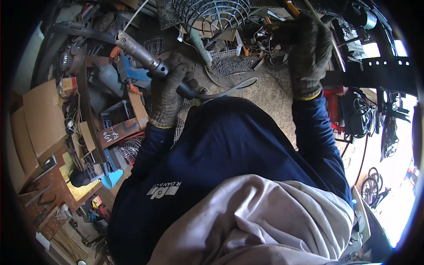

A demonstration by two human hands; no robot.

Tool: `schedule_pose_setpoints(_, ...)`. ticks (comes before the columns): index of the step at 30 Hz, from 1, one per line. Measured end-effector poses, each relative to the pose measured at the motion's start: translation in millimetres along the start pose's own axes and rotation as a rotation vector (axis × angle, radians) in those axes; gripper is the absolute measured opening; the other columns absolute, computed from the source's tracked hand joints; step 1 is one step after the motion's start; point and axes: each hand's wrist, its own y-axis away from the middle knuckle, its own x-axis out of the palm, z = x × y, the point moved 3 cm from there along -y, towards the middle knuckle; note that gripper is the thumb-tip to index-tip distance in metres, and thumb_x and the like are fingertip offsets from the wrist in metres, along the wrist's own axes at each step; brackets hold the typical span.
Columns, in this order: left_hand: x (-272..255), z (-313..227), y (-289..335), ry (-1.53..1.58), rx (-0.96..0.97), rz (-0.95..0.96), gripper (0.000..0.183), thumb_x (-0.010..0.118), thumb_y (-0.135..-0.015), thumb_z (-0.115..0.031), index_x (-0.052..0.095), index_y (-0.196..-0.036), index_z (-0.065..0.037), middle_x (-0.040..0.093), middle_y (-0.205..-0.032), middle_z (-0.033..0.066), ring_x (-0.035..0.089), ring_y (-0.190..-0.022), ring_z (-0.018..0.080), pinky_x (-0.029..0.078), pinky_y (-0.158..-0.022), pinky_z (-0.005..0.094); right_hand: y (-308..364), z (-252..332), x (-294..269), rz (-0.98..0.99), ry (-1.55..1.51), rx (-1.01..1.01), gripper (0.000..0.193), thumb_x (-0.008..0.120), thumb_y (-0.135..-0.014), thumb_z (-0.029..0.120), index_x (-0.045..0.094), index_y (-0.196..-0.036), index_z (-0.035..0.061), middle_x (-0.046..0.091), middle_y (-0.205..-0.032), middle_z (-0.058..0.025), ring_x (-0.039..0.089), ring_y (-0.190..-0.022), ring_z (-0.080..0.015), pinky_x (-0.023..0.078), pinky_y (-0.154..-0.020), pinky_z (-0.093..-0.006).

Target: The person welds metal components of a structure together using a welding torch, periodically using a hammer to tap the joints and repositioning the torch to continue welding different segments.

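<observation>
In a ribbed knit work glove, my left hand (pixel 170 90) is closed round a welding electrode holder (pixel 139 51) with a brown barrel and a metal collar. A thin pale welding rod (pixel 136 15) sticks up from its tip, and a grey cable (pixel 232 89) runs from its lower end to the right. My right hand (pixel 309 59), gloved too, is raised at the upper right among dark metal parts. Its fingers are bent and mostly in shadow; what they grip is hidden. Ahead, between both hands, stands a round wire cage (pixel 212 13) of curved metal bars.
A white plastic crate (pixel 227 54) with metal scraps stands on the floor beyond my knees. To the left are a blue power tool (pixel 132 70), a brown metal frame (pixel 126 128) and cardboard (pixel 42 119). A punched dark beam (pixel 375 73) and a red machine (pixel 334 108) stand right.
</observation>
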Motion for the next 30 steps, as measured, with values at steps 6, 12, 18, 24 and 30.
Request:
schedule_pose_setpoints(6,-41.0,-22.5,-14.6,-0.349,0.113,0.065,0.035,0.070,-0.091,-0.013,0.059,-0.122,0.001,0.066,-0.075,0.0072,0.063,-0.060,0.0137,0.049,-0.052,0.0250,-55.6,16.3,21.9,0.127,-0.061,0.160,0.024,0.050,-0.105,0.024,0.061,-0.102,0.0024,0.063,-0.079,-0.0045,0.061,-0.067,-0.0106,0.049,-0.061,-0.0263)
schedule_pose_setpoints(12,-61.7,-18.9,-20.8,-0.424,-0.019,0.030,0.044,0.066,-0.091,-0.010,0.050,-0.127,0.008,0.057,-0.070,0.0036,0.057,-0.054,0.0126,0.042,-0.045,0.0254,-77.9,23.4,74.8,0.198,0.282,-0.070,0.016,0.055,-0.100,0.017,0.062,-0.100,0.0032,0.065,-0.079,-0.0080,0.063,-0.068,-0.0194,0.050,-0.062,-0.0323)
schedule_pose_setpoints(18,-91.9,-8.2,-21.6,-0.420,-0.038,0.008,0.034,0.065,-0.094,-0.019,0.057,-0.115,0.006,0.056,-0.068,0.0021,0.057,-0.052,0.0118,0.040,-0.043,0.0242,-94.2,27.6,114.9,0.337,0.558,-0.215,0.018,0.061,-0.091,0.011,0.065,-0.108,0.0060,0.065,-0.090,-0.0133,0.064,-0.080,-0.0357,0.052,-0.074,-0.0425)
schedule_pose_setpoints(24,-101.3,-4.0,-34.5,-0.181,-0.090,0.036,0.027,0.065,-0.094,-0.022,0.059,-0.105,0.001,0.056,-0.068,0.0009,0.056,-0.050,0.0107,0.039,-0.040,0.0237,-108.1,13.9,136.5,0.479,0.475,-0.508,0.022,0.061,-0.091,0.010,0.065,-0.111,0.0049,0.065,-0.098,-0.0136,0.065,-0.086,-0.0343,0.053,-0.076,-0.0421)
schedule_pose_setpoints(30,-115.7,2.0,-42.4,-0.479,-0.172,0.092,0.034,0.066,-0.093,-0.017,0.061,-0.122,0.000,0.065,-0.085,0.0029,0.063,-0.070,0.0101,0.048,-0.056,0.0237,-103.0,-12.5,176.3,0.594,0.157,-0.048,0.026,0.059,-0.091,0.006,0.066,-0.116,0.0050,0.065,-0.101,-0.0126,0.065,-0.091,-0.0314,0.053,-0.078,-0.0403)
